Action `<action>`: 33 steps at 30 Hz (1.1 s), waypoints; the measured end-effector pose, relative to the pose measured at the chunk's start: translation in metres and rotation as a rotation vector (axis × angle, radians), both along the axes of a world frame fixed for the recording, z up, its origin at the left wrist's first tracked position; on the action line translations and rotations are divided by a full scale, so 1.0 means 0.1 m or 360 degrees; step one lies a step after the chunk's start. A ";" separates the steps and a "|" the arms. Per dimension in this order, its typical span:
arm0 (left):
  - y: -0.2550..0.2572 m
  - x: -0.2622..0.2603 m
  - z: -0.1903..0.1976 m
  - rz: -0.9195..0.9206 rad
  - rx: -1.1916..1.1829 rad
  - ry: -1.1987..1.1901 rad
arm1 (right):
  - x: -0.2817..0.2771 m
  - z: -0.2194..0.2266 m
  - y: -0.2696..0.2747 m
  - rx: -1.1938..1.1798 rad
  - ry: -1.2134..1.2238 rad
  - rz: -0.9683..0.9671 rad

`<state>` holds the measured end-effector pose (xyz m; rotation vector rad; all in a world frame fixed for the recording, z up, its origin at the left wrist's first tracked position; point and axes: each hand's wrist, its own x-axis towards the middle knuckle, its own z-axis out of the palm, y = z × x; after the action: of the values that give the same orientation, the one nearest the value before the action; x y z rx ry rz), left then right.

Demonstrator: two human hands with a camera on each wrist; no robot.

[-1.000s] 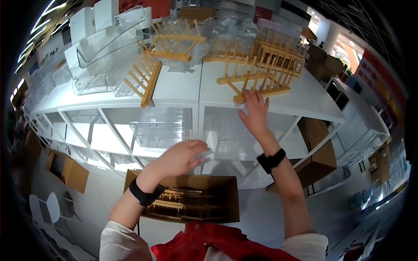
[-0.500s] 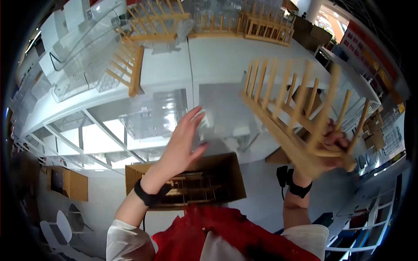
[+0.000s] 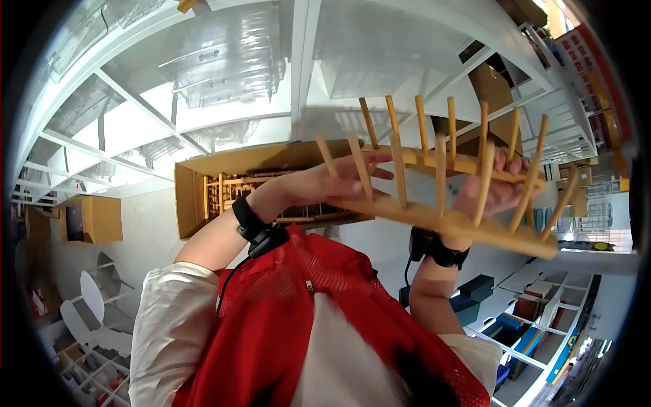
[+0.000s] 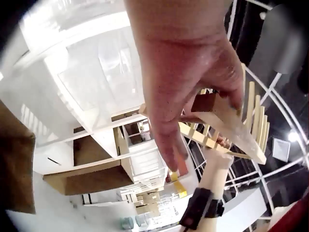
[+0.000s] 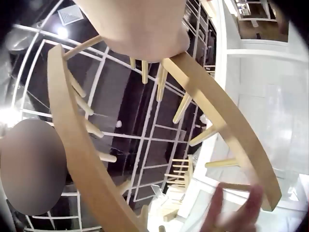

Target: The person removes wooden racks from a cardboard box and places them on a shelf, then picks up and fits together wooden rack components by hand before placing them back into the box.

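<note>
My right hand (image 3: 485, 190) grips a wooden peg rack (image 3: 441, 216) by its right end, fingertips curled over the far bar. The rack has two long bars with rows of round pegs pointing up, and hangs in front of my body at the right. My left hand (image 3: 332, 180) is at its left end, fingers fairly straight and reaching toward the far bar. In the left wrist view the rack's bar (image 4: 227, 123) runs between the left thumb and fingers. Under the left forearm stands a cardboard box (image 3: 193, 214) with more wooden racks (image 3: 220, 193) inside.
A white shelf unit (image 3: 303, 74) stands ahead, with clear plastic boxes (image 3: 227, 61) in its compartments. Another cardboard box (image 3: 91, 220) sits on the floor at left, near white chairs (image 3: 93, 295). More shelving (image 3: 542, 319) is at lower right.
The right hand took the rack off the white top, swung it out right, then brought it back toward my body. The left hand moved right to the rack's end. The view tilted down.
</note>
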<state>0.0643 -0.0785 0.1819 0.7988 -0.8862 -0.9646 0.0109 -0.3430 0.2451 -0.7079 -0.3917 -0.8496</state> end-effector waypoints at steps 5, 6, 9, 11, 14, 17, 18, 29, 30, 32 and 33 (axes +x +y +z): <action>0.40 -0.09 0.05 0.0514 0.0640 0.0466 | 0.27 -0.14 0.26 -0.0086 0.0772 -0.0029; 0.49 -0.09 0.04 0.0670 0.0753 0.0350 | 0.30 -0.25 0.25 -0.0090 0.0979 -0.0116; 0.80 -0.15 -0.06 0.1076 0.1036 0.0074 | 0.43 -0.74 0.24 -0.0384 0.1270 -0.0617; 0.99 -0.21 -0.24 0.1266 0.1165 -0.0020 | 0.35 -1.04 0.38 -0.0947 0.1316 -0.0677; 1.17 -0.33 -0.68 0.1528 0.1469 -0.0373 | 0.22 -1.28 0.77 -0.1958 0.1077 -0.0367; 1.17 -0.48 -0.88 0.1414 0.1780 -0.1361 | 0.24 -1.50 1.05 -0.2820 0.0714 0.0343; 1.11 -0.52 -0.94 0.1347 0.1774 -0.1390 | 0.24 -1.67 1.13 -0.2895 0.0713 0.0611; 0.44 -0.60 -2.01 0.1429 0.1802 -0.0825 | 0.22 -3.35 0.95 -0.2863 0.0987 0.1620; 0.40 -0.56 -2.12 0.1534 0.1755 -0.0754 | 0.31 -3.53 0.91 -0.2756 0.1017 0.1620; 0.35 -0.50 -2.29 0.1600 0.1729 -0.0097 | 0.47 -4.25 0.79 -0.2973 0.1034 0.1287; 0.34 -0.52 -2.48 0.1781 0.1746 -0.0109 | 0.61 -4.49 0.76 -0.3031 0.1167 0.1258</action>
<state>0.0125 -0.0445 -0.0657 1.9665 0.2181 -0.3167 0.0716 -0.2670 -0.2039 -2.2674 -0.6717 0.8614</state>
